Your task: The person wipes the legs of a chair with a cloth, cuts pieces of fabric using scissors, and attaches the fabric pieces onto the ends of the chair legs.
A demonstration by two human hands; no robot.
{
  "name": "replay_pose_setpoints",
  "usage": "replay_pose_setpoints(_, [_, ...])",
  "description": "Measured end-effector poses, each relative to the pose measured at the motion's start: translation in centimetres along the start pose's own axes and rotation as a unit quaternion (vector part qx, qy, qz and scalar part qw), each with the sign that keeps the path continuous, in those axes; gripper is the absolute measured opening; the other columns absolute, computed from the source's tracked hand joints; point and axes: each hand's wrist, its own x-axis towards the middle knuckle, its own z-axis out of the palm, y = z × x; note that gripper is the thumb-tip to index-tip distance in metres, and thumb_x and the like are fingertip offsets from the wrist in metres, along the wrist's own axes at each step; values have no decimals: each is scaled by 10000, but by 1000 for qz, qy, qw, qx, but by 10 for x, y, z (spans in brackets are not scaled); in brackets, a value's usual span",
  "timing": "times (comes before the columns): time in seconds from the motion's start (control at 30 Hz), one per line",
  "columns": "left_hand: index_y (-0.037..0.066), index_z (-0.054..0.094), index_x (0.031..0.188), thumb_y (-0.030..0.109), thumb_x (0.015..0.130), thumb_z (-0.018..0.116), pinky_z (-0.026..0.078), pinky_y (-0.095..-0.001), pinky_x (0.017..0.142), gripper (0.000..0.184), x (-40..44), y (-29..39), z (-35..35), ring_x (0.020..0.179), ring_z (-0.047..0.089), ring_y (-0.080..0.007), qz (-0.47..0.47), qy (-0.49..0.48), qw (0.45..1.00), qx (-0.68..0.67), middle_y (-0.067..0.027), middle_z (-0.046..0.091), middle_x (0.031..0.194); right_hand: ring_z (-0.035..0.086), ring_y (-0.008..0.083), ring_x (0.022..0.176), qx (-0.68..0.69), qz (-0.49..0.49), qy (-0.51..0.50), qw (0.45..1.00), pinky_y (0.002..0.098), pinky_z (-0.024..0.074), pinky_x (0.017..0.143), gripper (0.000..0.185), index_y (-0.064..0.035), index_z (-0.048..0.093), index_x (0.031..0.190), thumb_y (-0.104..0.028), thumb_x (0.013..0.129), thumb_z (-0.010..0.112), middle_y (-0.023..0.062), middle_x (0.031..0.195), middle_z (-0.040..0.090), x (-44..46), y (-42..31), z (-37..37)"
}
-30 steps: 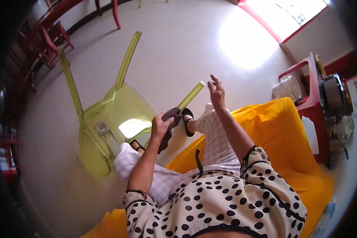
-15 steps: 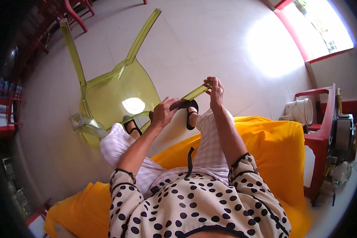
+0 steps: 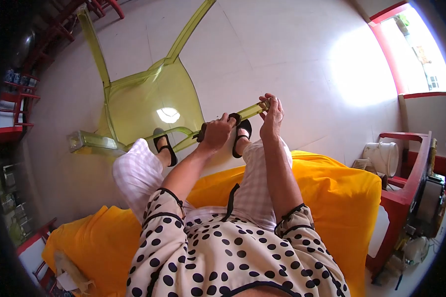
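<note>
A transparent yellow-green chair (image 3: 143,106) lies tipped over on the floor in front of my legs. One of its legs (image 3: 250,112) points toward the right. My left hand (image 3: 217,132) is wrapped round this leg with a dark cloth (image 3: 235,118), most of which the hand hides. At the leg's tip, the fingers of my right hand (image 3: 272,117) are closed round the end. Another leg (image 3: 96,140) reaches left past my knee.
My feet in black shoes (image 3: 242,138) are beside the chair. Yellow fabric (image 3: 327,185) covers the seat under me. At the right are a white bucket (image 3: 381,157) and a red stand (image 3: 406,194). Red furniture (image 3: 17,111) lines the left side.
My right hand has gone from spread and apart to closed on the leg's tip. My left hand has moved along the leg with the cloth. The chair has turned somewhat, and the view has shifted.
</note>
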Motion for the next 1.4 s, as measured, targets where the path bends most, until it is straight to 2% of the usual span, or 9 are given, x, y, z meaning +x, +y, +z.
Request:
replay_pose_setpoints(0.13, [54, 522, 1019, 242, 855, 555, 530, -413, 587, 252, -2, 0, 0, 704, 624, -321, -33, -63, 997, -5, -107, 508, 955, 551, 101, 830, 7, -14, 23, 1000, 283, 421, 718, 296, -128, 572, 1024, -364, 906, 438, 18, 943, 649, 2, 5, 3])
replay_pose_setpoints(0.4, [26, 494, 1092, 201, 851, 554, 515, -349, 615, 304, -15, -6, 27, 696, 627, -247, -69, 153, 962, -214, -112, 556, 977, 545, 100, 819, 14, -16, 16, 1000, 271, 410, 686, 275, -126, 575, 996, -354, 893, 461, 26, 911, 648, 3, 4, 3])
replay_pose_setpoints(0.5, [26, 534, 999, 167, 814, 589, 496, -292, 595, 239, -11, -6, 28, 643, 617, -166, -258, 124, 852, -438, -101, 610, 839, 567, 151, 797, 33, -20, 32, 999, 261, 421, 722, 309, -38, 588, 971, -308, 921, 447, 96, 865, 637, -1, 0, 6])
replay_pose_setpoints(0.6, [26, 559, 876, 131, 781, 616, 479, -265, 571, 152, -3, -5, 25, 612, 602, -115, -300, 137, 857, -397, -70, 611, 699, 570, 153, 793, 45, -28, 33, 998, 263, 423, 726, 308, -33, 587, 970, -305, 921, 449, 101, 864, 636, 0, 1, 7])
replay_pose_setpoints(0.7, [52, 604, 847, 170, 732, 671, 486, -329, 602, 178, 5, -4, 24, 657, 635, -244, -381, 98, 850, -349, -95, 648, 715, 571, 155, 799, 48, -30, 36, 998, 265, 424, 730, 305, -33, 586, 967, -304, 920, 453, 98, 861, 634, 1, 3, 7])
replay_pose_setpoints(0.8, [93, 606, 861, 144, 728, 685, 488, -355, 589, 163, 9, 10, 17, 668, 633, -272, -350, 20, 891, -290, -87, 639, 754, 573, 159, 815, 46, -30, 39, 998, 267, 429, 754, 303, -28, 584, 964, -298, 919, 454, 98, 858, 630, 3, 6, 6])
replay_pose_setpoints(0.9, [124, 597, 876, 149, 748, 666, 494, -377, 584, 148, 10, 23, 10, 678, 626, -288, -140, 140, 968, -152, -78, 611, 793, 569, 161, 823, 57, -37, 40, 997, 270, 427, 764, 300, -23, 582, 961, -290, 918, 453, 98, 853, 625, 5, 8, 7])
replay_pose_setpoints(1.2, [136, 574, 1014, 90, 786, 597, 531, -365, 604, 234, 10, 17, 6, 734, 631, -272, -89, 55, 991, -87, -59, 577, 936, 557, 161, 816, 49, -15, 47, 998, 274, 417, 764, 292, -21, 577, 962, -280, 916, 451, 100, 854, 621, 4, 3, 8])
replay_pose_setpoints(1.4, [132, 557, 1115, 58, 796, 559, 527, -396, 684, 328, -17, 15, 4, 817, 622, -318, -80, 78, 979, -173, -100, 555, 1011, 556, 165, 807, 54, -33, 49, 997, 276, 415, 757, 289, -20, 576, 968, -269, 917, 439, 99, 857, 621, 3, 5, 9])
